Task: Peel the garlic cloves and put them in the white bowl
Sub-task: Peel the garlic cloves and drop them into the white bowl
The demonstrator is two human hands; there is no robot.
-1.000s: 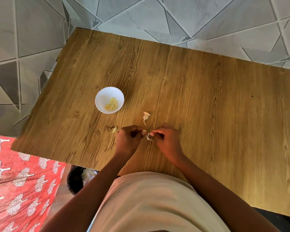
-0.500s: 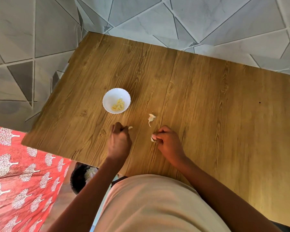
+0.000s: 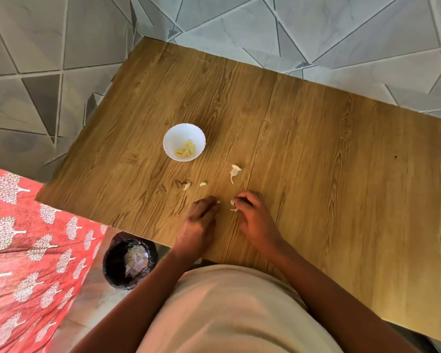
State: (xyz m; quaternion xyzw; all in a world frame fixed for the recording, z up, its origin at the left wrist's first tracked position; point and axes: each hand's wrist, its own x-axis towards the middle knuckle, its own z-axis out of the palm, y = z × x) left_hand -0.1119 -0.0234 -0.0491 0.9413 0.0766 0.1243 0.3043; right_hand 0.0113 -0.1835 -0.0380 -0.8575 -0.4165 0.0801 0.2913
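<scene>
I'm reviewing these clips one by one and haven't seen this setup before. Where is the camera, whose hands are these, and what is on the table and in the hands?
There is no machine here. One wide-angle camera on a person's head looks down at their own bare hands over a wooden table.

The right hand pinches a garlic clove with papery skin. The left hand lies beside it with curled fingers; nothing shows in it.

On the table stands a white bowl with peeled cloves inside. Nearer the hands lie two small garlic pieces and a bigger piece with a papery tail.

On the floor to the left stands a black bin with pale scraps inside, next to a red patterned cloth.
</scene>
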